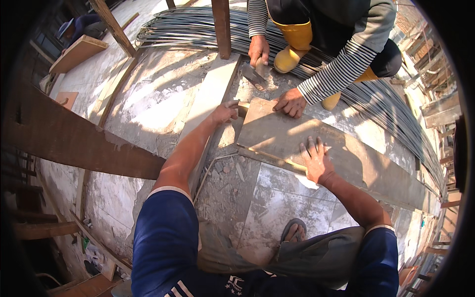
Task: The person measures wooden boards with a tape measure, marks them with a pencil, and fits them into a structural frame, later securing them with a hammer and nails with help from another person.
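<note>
A long, wide wooden board (346, 148) lies slantwise in front of me, its left end nearest the middle. My right hand (316, 161) rests on its near edge, fingers spread over the top face. Just beyond the board's left end, my left hand (225, 113) is closed at a narrow wooden strip (242, 106); the fingertips are partly hidden. Across from me, a co-worker's hand (292, 103) presses on the board's far edge. The co-worker's other hand (259, 50) grips a tool with a flat, dark metal head (254, 76) above the rubble.
Behind the board lie bundled steel rods (183, 27). An upright wooden post (221, 29) stands beyond my left hand. A large dark beam (84, 138) crosses at left, and a pale plank (210, 94) runs beside my left arm. The co-worker wears yellow boots (292, 47). Debris (225, 180) covers the ground.
</note>
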Action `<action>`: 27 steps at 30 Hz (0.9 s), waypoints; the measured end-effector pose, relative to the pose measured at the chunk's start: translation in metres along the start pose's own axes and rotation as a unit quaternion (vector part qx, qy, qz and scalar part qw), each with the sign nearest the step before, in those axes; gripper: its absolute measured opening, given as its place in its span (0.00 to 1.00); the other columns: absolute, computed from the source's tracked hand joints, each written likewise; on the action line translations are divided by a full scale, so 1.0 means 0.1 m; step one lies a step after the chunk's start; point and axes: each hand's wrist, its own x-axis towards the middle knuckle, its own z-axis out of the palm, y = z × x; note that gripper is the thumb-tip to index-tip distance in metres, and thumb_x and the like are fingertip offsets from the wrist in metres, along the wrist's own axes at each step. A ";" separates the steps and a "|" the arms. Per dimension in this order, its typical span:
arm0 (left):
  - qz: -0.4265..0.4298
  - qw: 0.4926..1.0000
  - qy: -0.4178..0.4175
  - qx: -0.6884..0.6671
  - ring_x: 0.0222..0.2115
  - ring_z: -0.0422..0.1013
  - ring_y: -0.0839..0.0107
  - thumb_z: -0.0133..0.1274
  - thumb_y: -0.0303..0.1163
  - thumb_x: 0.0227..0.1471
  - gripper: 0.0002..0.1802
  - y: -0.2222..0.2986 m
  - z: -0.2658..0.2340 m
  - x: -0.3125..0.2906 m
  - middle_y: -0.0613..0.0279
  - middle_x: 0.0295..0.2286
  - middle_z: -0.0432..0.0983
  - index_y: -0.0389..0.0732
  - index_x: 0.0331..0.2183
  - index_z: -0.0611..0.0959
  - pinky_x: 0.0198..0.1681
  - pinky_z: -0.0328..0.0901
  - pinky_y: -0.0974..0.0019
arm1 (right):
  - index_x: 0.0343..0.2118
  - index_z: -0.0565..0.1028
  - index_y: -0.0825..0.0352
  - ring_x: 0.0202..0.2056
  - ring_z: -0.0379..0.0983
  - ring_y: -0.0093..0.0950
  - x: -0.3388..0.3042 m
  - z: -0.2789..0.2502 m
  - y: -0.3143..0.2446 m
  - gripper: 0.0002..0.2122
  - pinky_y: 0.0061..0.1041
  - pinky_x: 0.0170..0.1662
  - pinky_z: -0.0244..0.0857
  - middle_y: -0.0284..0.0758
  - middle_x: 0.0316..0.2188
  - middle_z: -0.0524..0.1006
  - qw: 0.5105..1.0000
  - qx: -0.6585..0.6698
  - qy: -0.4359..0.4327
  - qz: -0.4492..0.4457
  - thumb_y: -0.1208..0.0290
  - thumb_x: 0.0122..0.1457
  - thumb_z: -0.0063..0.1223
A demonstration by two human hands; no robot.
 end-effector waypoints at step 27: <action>0.026 0.996 -0.082 -0.001 0.40 0.72 0.70 0.51 0.60 0.56 0.35 0.65 0.40 0.56 0.55 0.44 0.78 0.37 0.49 0.81 0.46 0.65 0.67 | 0.64 0.61 0.62 0.63 0.49 0.63 -0.02 0.02 0.05 0.36 0.62 0.64 0.45 0.55 0.64 0.53 0.999 0.036 0.023 -0.017 0.66 0.48 0.59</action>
